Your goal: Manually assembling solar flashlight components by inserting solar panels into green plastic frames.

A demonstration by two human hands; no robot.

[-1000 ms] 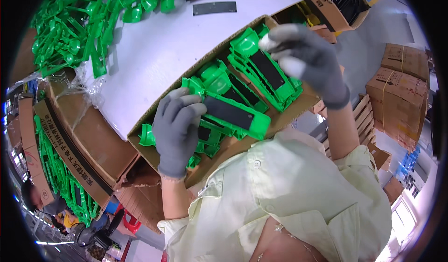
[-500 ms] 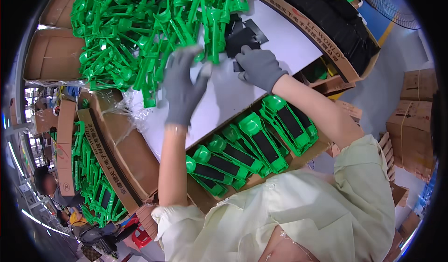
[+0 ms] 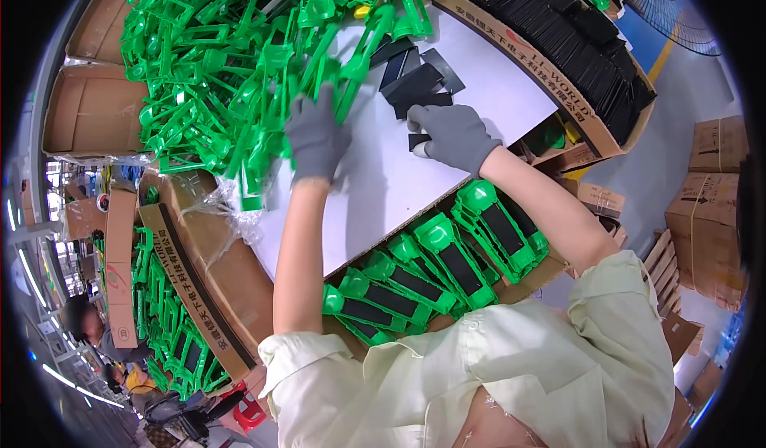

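Observation:
My left hand (image 3: 317,138), in a grey glove, is at the near edge of a heap of green plastic frames (image 3: 215,73). Its fingers are stretched out and apart; whether they touch a frame, I cannot tell. My right hand (image 3: 456,137), gloved alike, is closed on a black rectangular plate (image 3: 416,142), mostly hidden by the fingers. Just beyond it, a loose pile of black plates (image 3: 411,77) lies on the white tabletop (image 3: 375,185). Closer to me, green frames with black plates in them (image 3: 459,264) stand in a row in a carton.
An open carton (image 3: 550,57) packed with black plates stands at the far right. On the left, another carton (image 3: 187,288) holds more green frames. Crumpled clear film (image 3: 235,209) hangs by the table's left edge. Stacked brown boxes (image 3: 706,217) and a fan (image 3: 670,9) are farther right.
My left hand has turned its fingers toward the green heap, its thumb no longer sticking out to the right. My right hand keeps its hold on the black plate. The view has shifted slightly.

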